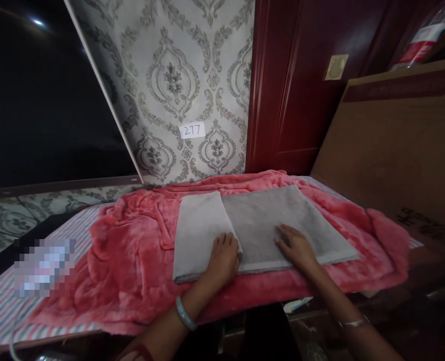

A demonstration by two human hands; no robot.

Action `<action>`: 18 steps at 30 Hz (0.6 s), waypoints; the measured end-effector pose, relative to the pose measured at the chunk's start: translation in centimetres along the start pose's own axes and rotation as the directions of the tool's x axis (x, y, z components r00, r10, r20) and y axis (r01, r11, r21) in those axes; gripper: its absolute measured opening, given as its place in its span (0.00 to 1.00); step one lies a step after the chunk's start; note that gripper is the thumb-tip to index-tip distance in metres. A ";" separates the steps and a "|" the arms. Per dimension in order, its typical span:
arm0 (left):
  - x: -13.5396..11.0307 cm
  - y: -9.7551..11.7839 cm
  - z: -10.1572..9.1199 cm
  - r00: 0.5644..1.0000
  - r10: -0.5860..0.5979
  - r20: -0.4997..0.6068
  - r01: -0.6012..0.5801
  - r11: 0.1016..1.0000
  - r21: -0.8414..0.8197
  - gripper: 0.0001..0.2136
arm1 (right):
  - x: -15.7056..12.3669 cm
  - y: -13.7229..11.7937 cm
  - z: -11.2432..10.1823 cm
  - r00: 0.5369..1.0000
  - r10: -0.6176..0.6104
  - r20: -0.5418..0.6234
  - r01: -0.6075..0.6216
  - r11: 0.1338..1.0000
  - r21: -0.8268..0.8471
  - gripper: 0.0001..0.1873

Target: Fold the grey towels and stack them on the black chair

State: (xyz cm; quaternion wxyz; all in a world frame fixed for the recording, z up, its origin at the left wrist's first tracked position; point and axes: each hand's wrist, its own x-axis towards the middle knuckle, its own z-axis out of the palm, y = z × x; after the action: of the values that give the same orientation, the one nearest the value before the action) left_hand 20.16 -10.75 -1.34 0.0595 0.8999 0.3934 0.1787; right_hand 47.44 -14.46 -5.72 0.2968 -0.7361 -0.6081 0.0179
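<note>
A grey cloth [263, 225] lies spread on a pink plush blanket [132, 250]. Its left part is folded over toward the middle, showing a paler side as a flap [198, 220]. My left hand [224, 255] rests on the flap near its right edge, fingers laid on the fabric. To the right, my right hand [295, 245] lies flat on the single grey layer with its fingers somewhat apart. The cloth's exact kind cannot be made out. A light bangle is on my left wrist and a thin silver one on my right.
A striped sheet [4, 311] shows beneath the blanket. At the left stands a large dark screen [45, 100]. A big cardboard box [395, 150] is at the right, with a plastic bottle [421, 42] on top. Patterned wallpaper with a label [192, 130] reading 277 is behind.
</note>
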 end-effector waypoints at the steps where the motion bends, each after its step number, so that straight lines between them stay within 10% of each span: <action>1: -0.1 -0.1 0.0 1.000 0.006 -0.015 -0.006 1.000 0.007 0.18 | 0.8 -0.9 0.0 1.000 -0.005 -0.009 0.006 0.992 0.128 0.26; 5: -0.5 -0.7 -0.4 0.993 0.035 -0.111 -0.041 0.998 -0.054 0.18 | 4.3 -5.7 0.8 0.964 0.106 0.244 -0.246 0.706 0.664 0.22; 8: -1.2 -1.4 -0.9 0.968 0.103 -0.227 -0.126 0.988 -0.089 0.17 | 7.0 -9.2 1.9 0.874 0.098 0.477 -0.461 0.482 0.746 0.20; 13: -2.6 -2.6 -0.4 0.923 0.202 -0.327 -0.235 0.970 -0.061 0.20 | 11.4 -12.9 4.5 0.823 0.054 0.566 -0.518 0.479 0.708 0.19; 18: -2.6 -2.9 -0.2 0.945 0.195 -0.262 -0.224 0.971 -0.082 0.23 | 14.4 -15.3 7.0 0.889 0.012 0.458 -0.380 0.580 0.721 0.26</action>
State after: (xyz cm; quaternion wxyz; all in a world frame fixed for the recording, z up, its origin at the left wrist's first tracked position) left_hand 16.49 -10.68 -2.61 0.0394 0.9019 0.2893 0.3183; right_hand 34.98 2.79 0.36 0.4558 -0.5696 -0.4955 0.4714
